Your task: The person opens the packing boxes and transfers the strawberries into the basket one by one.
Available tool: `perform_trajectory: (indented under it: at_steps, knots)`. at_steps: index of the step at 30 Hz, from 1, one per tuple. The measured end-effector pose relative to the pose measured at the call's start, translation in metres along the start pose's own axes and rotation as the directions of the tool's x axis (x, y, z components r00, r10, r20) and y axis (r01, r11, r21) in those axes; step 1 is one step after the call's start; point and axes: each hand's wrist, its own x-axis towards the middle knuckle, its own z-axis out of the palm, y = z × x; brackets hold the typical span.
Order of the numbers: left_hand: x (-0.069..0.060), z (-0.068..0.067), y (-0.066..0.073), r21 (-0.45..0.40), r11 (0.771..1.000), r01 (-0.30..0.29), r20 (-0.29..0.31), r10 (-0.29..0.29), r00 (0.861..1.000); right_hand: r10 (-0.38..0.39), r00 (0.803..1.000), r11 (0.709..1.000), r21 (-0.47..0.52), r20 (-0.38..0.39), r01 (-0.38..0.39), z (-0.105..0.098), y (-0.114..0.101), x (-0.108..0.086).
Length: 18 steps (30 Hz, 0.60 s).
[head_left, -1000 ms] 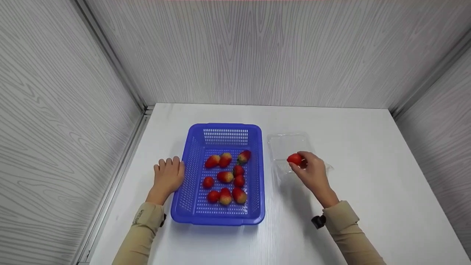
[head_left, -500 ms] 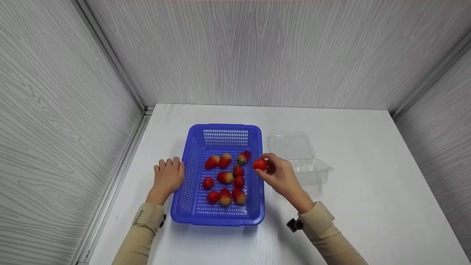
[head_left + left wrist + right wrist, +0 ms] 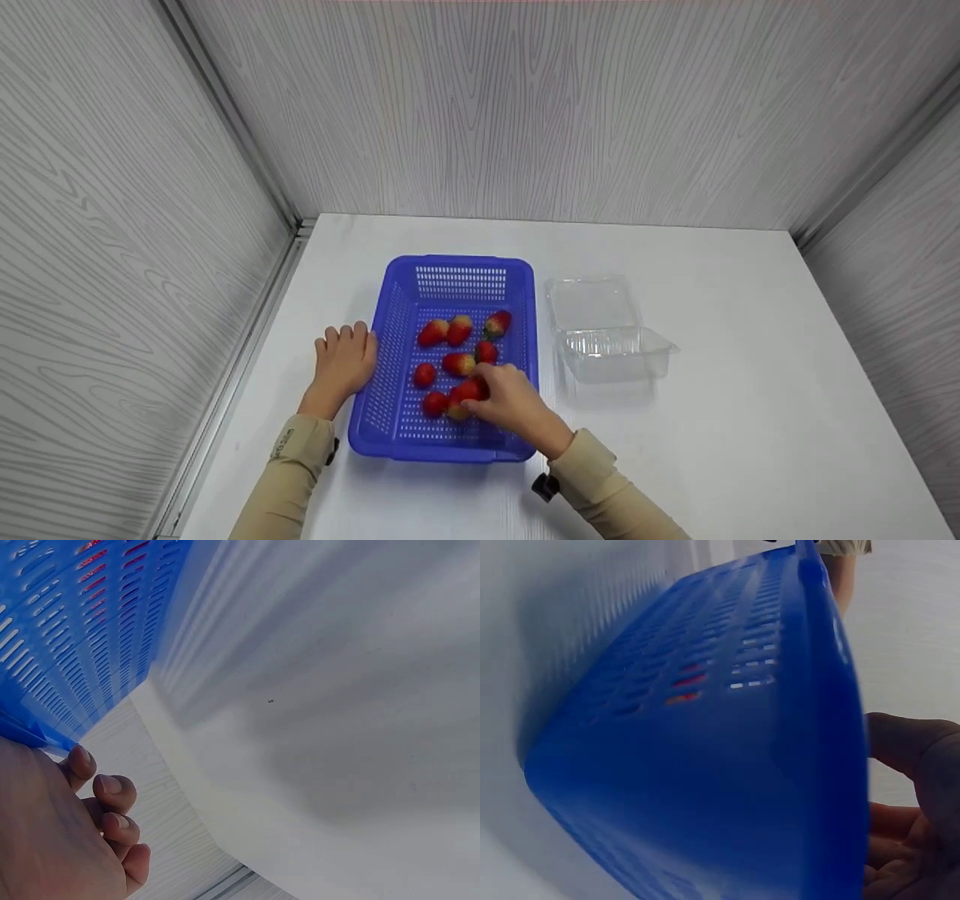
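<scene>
A blue perforated basket (image 3: 531, 322) holds several red strawberries (image 3: 433, 332), some with pale yellowish ends. At its left rim is my left hand (image 3: 343, 367); the left wrist view shows curled fingers (image 3: 120, 795), the uppermost against the rim. Inside the basket, toward the near right, my right hand (image 3: 516, 401) pinches a red strawberry (image 3: 471, 388) between thumb and fingers. Other strawberries touch or lie close to that one, and the hand covers part of the group. In the right wrist view the basket wall (image 3: 705, 757) hides my right fingertips.
To the right of the basket stands a clear plastic clamshell box (image 3: 619, 356) with its lid (image 3: 592, 304) folded back. Both rest on a white table (image 3: 720, 360). Grey wood-patterned panels (image 3: 480, 112) enclose the table at the back and sides.
My right hand has moved left from over the clear box with a red strawberry and down into the basket. My left hand has stayed at the basket's left rim.
</scene>
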Motion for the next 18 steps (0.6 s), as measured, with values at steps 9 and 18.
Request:
perform_trajectory:
  at_steps: [9,18]
  knots:
    - [-0.001,-0.001,-0.001,-0.002,1.000,0.010,0.015,-0.010,1.000,0.092,0.992,0.989,-0.121,0.089,-0.081,0.028,-0.006,-0.005]
    - [-0.001,0.001,0.000,-0.001,1.000,-0.001,0.010,0.001,1.000,0.146,0.976,0.987,-0.089,0.163,-0.133,0.041,-0.005,-0.004]
